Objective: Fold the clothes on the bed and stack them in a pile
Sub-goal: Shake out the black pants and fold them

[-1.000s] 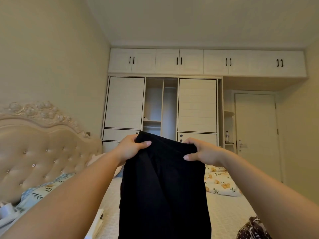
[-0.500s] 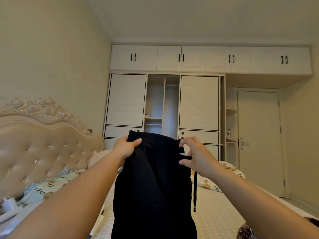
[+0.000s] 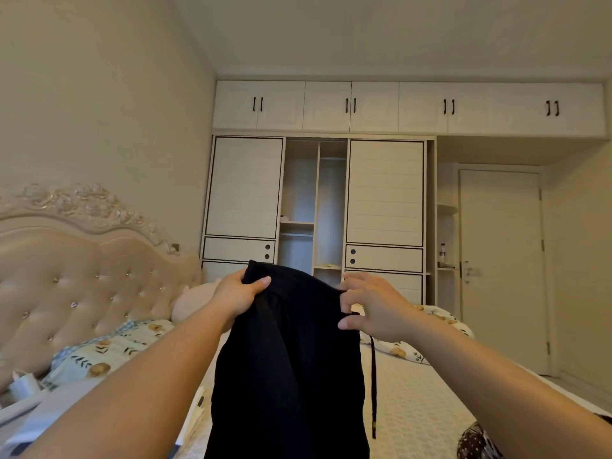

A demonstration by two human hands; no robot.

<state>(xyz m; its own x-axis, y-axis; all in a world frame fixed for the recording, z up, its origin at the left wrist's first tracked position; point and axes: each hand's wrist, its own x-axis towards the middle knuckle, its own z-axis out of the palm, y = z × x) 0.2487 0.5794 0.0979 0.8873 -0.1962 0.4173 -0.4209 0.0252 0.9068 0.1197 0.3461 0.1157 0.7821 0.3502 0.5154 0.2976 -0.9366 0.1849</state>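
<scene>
One black garment [image 3: 288, 359], of soft matte fabric with no visible pattern, hangs in front of the person above the bed [image 3: 417, 402], held up at its top edge by two hands. The left hand [image 3: 236, 298] grasps the upper left corner, with the thumb lying flat across the front of the cloth and the fingers wrapped behind it. The right hand [image 3: 372, 306] is at the upper right edge with its fingers curled against the fabric and the thumb extended below; whether it pinches the cloth or only touches it cannot be told. One thin black drawstring [image 3: 373, 385] hangs straight down from under the right hand and ends in a small metal-coloured tip. The bed surface is a pale, finely textured cover. One quilt [image 3: 99, 356], white with a printed leaf and flower pattern, lies bunched along the head and far side of the bed. One padded headboard [image 3: 66, 279], beige and button-tufted with a carved scrolled crest, stands at left. One dark patterned cloth [image 3: 477, 442] shows at the lower right edge. One white wardrobe [image 3: 384, 193] with two panelled sliding doors and an open centre bay fills the far wall; four pairs of black handles mark the upper cabinets. One plain white door [image 3: 500, 260] stands at right.
</scene>
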